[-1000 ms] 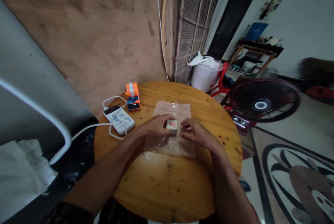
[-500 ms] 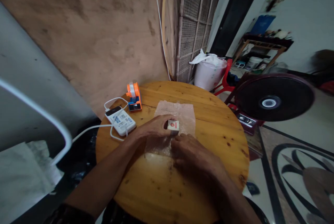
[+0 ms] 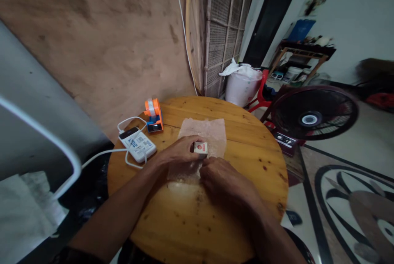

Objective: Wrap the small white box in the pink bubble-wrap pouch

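A small white box with a red mark [image 3: 201,148] stands over a sheet of bubble wrap [image 3: 212,129] on the round wooden table. My left hand [image 3: 184,149] grips the box from its left side, thumb and fingers around it. Just below and to the right of the box is my right hand [image 3: 218,174], its fingers curled in at the near edge of the wrap. What those fingers hold, if anything, is hidden under the hand.
An orange tape dispenser [image 3: 154,115] and a white power bank [image 3: 137,145] with cables are on the table's left [image 3: 246,137]. Beyond its right edge stands a dark fan [image 3: 314,112]. A white sack [image 3: 242,85] and a red chair [image 3: 262,89] are behind.
The view has shifted slightly, so the table and the things on it appear a little further left. My hands keep nearly the same places around the box.
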The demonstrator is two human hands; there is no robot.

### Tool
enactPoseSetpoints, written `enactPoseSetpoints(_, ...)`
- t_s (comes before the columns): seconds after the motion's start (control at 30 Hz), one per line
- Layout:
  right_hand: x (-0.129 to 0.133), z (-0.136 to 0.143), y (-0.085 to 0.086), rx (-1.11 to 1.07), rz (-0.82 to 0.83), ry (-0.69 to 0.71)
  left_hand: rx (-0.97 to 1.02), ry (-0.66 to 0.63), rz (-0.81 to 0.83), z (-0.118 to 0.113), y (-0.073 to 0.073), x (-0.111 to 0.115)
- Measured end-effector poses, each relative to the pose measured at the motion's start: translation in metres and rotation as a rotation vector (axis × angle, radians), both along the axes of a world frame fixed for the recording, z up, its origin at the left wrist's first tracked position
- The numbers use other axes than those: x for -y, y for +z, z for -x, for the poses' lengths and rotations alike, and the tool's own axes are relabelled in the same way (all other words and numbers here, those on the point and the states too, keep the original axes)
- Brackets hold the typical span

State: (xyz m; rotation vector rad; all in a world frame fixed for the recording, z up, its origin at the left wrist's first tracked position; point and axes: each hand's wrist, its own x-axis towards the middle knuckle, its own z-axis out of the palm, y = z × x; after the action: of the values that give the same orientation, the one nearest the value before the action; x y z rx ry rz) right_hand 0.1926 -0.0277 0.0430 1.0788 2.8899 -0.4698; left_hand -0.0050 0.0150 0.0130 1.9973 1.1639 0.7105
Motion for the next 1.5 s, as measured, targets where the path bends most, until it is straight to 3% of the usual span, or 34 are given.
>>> enactPoseSetpoints(0.33, 0.003, -0.005, 0.007, -0.054, 0.001, 0.089, 0.000, 0.079, 0.016, -0.004, 0.000, 0.001)
enactPoseSetpoints(0.73, 0.003, -0.006, 0.017, -0.059, 0.083, 0.072, -0.080, 0.032, -0.037, -0.004, 0.006, 0.004)
enactPoseSetpoints(1.07, 0.004, -0.004, 0.002, -0.099, -0.045, 0.073, -0.100, 0.043, -0.075, -0.004, 0.005, 0.003)
enactPoseSetpoints(1.5, 0.005, -0.002, 0.025, -0.070, 0.027, 0.088, -0.085, 0.017, -0.016, -0.004, 0.007, 0.004)
